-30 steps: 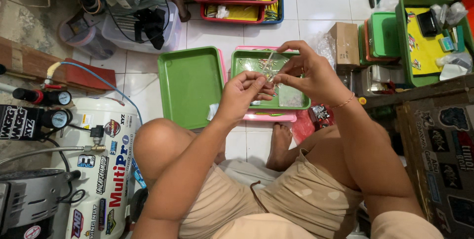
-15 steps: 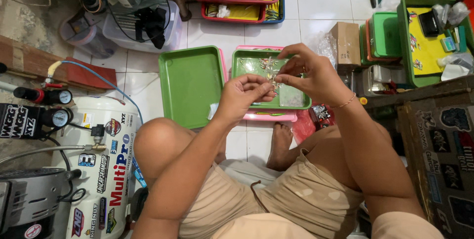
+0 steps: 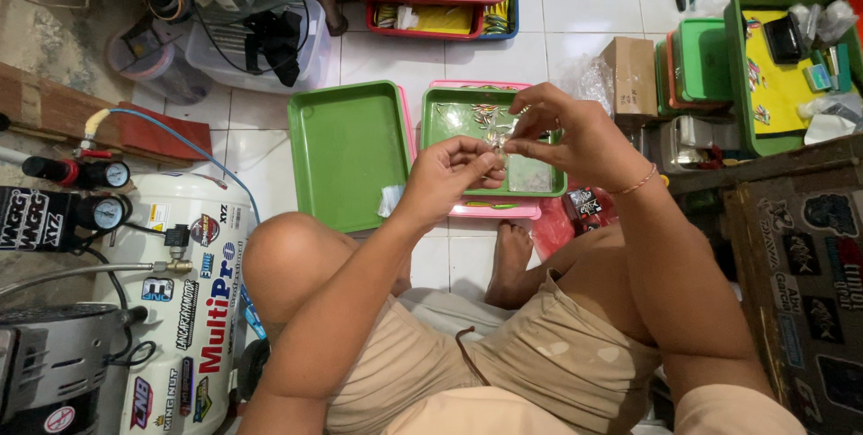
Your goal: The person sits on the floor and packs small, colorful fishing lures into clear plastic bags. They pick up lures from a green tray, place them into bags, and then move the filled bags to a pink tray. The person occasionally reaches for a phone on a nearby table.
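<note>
A seated person is pinching a small silvery fishing lure (image 3: pixel 497 144) between both hands above a green tray (image 3: pixel 449 111) on the tiled floor. The left hand (image 3: pixel 447 178) is gripping its near end from below; the right hand (image 3: pixel 575 134) is closing narrow fingers on its far end, both equally near.

Small brown cardboard box (image 3: pixel 634 75) is standing right of pink tray, w/ crinkled clear plastic bag (image 3: pixel 589 83) just beside it. Colourful stickers (image 3: pixel 202 309) are covering white compressor tank at left. Dark sticker-covered box (image 3: pixel 800 282) is sitting at right edge.
</note>
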